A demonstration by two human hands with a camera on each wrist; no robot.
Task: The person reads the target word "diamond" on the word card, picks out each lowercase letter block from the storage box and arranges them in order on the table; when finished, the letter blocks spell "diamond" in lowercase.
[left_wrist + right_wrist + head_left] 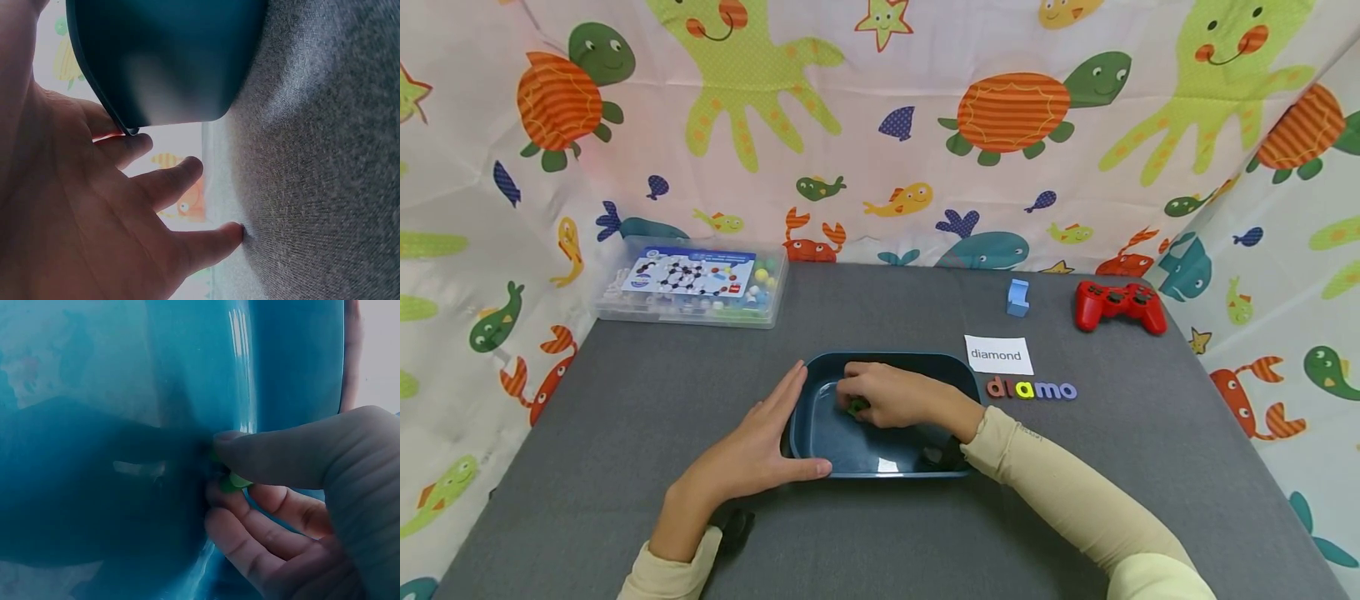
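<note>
A dark blue tray [831, 442] sits on the grey table. My right hand [898, 396] reaches into its left part and pinches a small green piece [239, 481] between thumb and fingers. The fingers cover most of it, so its shape cannot be told. At the tray's left end my left hand [751, 446] is spread, fingers and thumb against the rim. Right of the tray, several coloured letters [1025, 390] stand in a row reading "diamo". Just above them lies a white card [998, 356] printed "diamond".
A clear plastic case [692, 283] of molecule-model parts lies at the back left. Toward the back right are a light blue block [1018, 297] and a red game controller [1120, 307]. A curtain [865, 92] printed with sea animals hangs behind and at the sides.
</note>
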